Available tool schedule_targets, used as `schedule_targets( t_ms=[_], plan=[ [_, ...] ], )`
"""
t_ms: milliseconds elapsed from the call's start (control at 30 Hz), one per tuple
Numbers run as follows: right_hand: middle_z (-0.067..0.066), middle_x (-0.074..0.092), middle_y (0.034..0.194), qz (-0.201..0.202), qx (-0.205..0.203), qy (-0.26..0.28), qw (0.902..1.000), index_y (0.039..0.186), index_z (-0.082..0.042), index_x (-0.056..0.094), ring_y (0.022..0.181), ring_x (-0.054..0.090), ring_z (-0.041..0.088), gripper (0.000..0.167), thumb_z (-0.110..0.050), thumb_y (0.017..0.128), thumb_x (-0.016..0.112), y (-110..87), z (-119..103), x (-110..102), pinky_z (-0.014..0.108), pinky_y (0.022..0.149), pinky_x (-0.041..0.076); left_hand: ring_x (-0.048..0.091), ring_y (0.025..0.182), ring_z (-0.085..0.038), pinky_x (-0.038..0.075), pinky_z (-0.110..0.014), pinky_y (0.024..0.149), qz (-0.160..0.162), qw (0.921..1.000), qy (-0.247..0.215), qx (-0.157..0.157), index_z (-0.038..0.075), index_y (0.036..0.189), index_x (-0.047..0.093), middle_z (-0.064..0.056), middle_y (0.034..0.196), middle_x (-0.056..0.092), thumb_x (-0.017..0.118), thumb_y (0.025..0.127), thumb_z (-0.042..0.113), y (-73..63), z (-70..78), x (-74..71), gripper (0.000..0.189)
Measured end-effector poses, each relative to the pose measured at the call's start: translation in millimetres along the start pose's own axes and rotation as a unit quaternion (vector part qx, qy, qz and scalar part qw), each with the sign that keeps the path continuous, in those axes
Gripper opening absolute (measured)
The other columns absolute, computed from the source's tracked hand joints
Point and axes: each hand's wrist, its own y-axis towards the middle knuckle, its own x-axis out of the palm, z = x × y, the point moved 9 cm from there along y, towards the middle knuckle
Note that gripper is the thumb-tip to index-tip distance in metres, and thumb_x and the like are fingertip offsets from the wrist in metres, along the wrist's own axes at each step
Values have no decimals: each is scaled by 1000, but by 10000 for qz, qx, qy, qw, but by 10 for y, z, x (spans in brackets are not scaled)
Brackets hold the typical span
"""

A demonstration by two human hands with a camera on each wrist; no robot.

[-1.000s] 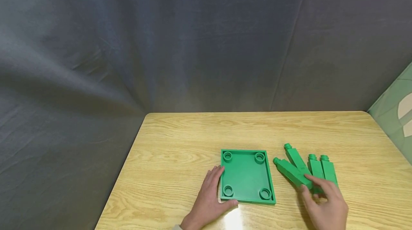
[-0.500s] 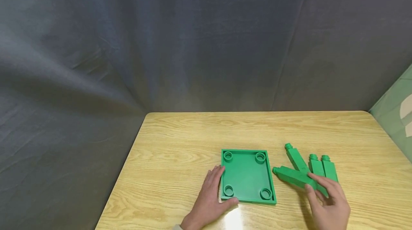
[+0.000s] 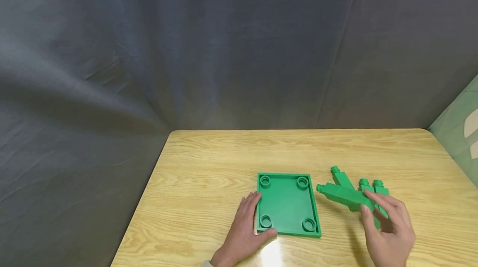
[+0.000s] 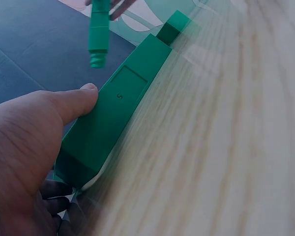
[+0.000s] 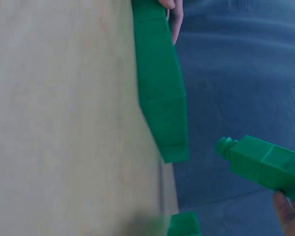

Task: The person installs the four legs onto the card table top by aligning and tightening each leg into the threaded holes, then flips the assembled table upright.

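A green square tabletop piece with a raised rim and a round socket in each corner lies on the table. My left hand holds its near left corner, fingers along the left rim and thumb against the near side. Its side wall bears a small mark in the left wrist view. My right hand pinches the thick end of a green table leg, whose threaded end points left toward the tabletop piece. That leg is raised, clear of the table in the right wrist view.
Under and behind the held leg lie more green legs: one slanted and two side by side. They rest on a wood-grain table. Dark cloth hangs beyond its far and left edges. Pale green patterned fabric shows at right.
My right hand has lifted the leg off the others, moving slightly right and turning it so the threaded end points more to the left. The left hand stays at the tabletop piece's corner.
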Motion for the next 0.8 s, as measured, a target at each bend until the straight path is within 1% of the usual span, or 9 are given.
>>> schedule_targets(
  t_ms=[67, 133, 233, 400, 533, 633, 800],
  plan=[
    [4, 68, 124, -88, -265, 390, 9988, 120, 27, 69, 125, 67, 14, 33, 31, 88, 64, 48, -37, 50, 16, 100, 58, 23, 169, -38, 20, -65, 137, 3, 10000, 13, 45, 22, 177, 28, -7, 181, 30, 77, 97, 67, 1, 4, -3, 104],
    [5, 68, 125, -212, -471, 642, 9966, 118, 29, 68, 126, 65, 17, 33, 32, 86, 62, 98, -80, 114, 16, 101, 58, 24, 169, -38, 20, -65, 137, 3, 9999, 44, 100, 21, 177, 28, -7, 181, 31, 77, 97, 66, -1, 8, -7, 104],
    [2, 67, 127, -433, -743, 733, 9936, 117, 30, 67, 120, 64, 17, 32, 33, 86, 60, 174, -165, 235, 16, 102, 57, 25, 168, -39, 20, -65, 137, 19, 9998, 91, 166, 19, 177, 28, -8, 181, 31, 77, 98, 65, -11, 13, -14, 103],
    [2, 65, 129, -718, -1173, 814, 9872, 114, 31, 66, 114, 64, 16, 29, 31, 86, 60, 256, -305, 449, 16, 103, 58, 25, 168, -40, 21, -65, 137, 20, 10000, 41, 72, 20, 177, 28, -8, 181, 32, 77, 98, 65, -30, 4, -6, 104],
    [2, 66, 127, -804, -1354, 820, 9841, 113, 28, 69, 111, 64, 14, 25, 27, 88, 64, 268, -364, 589, 17, 105, 57, 24, 168, -41, 19, -65, 138, -15, 10000, -37, 41, 19, 177, 28, -9, 181, 32, 76, 99, 65, -25, 17, 4, 103],
    [4, 67, 125, -862, -1473, 920, 9810, 113, 27, 70, 110, 65, 14, 22, 23, 91, 67, 261, -394, 703, 16, 105, 57, 24, 168, -41, 18, -65, 138, -24, 10000, -62, 38, 19, 177, 28, -9, 181, 32, 76, 99, 64, -21, 14, 3, 103],
    [8, 67, 125, -1019, -1568, 1093, 9763, 114, 25, 72, 113, 66, 14, 22, 21, 93, 69, 280, -434, 887, 15, 105, 58, 24, 168, -40, 18, -64, 138, -38, 10000, -79, 15, 19, 177, 28, -9, 181, 32, 77, 98, 65, -7, 2, 1, 103]
  ],
)
